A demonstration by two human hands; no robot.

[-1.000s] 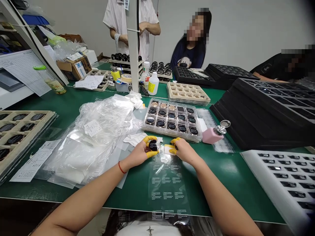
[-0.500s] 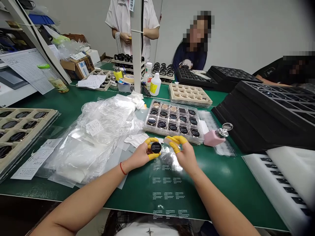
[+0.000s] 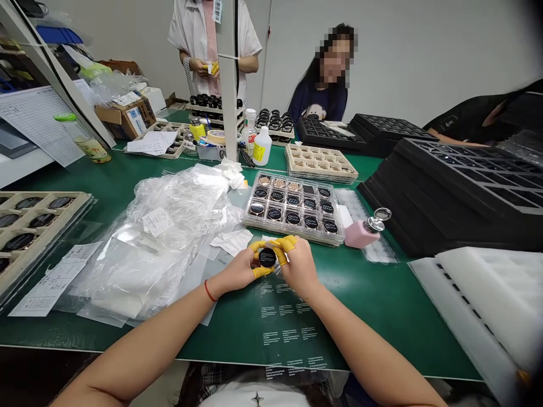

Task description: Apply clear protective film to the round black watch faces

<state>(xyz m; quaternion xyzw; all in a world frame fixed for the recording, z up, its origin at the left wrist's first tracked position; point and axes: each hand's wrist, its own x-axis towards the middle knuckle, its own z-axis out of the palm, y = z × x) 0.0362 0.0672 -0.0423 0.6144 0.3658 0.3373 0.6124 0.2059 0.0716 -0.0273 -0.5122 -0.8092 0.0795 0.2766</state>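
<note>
In my left hand [image 3: 244,264], which wears yellow finger cots, is a round watch head [image 3: 267,258] with a black face and white printed lines. Thumb and fingers grip it by the rim. My right hand [image 3: 297,263], also in yellow finger cots, is closed at the upper right edge of the watch head, pinching a small pale flat piece [image 3: 270,244] that is largely hidden. Below both hands lies a clear film sheet [image 3: 275,322] printed with white text blocks. Just beyond them sits a clear plastic tray [image 3: 292,230] with similar round watch heads in its cells.
A pink pump bottle [image 3: 360,234] stands right of the tray. Crumpled clear plastic bags [image 3: 169,198] cover the left. A beige tray [image 3: 80,206] of watch heads is far left. Black foam trays [image 3: 407,209] and white foam [image 3: 487,294] occupy the right. Several people are across the table.
My right hand has moved left with the pale piece, from beside the watch head to its upper edge. My left hand still grips the watch head. The view has shifted slightly.
</note>
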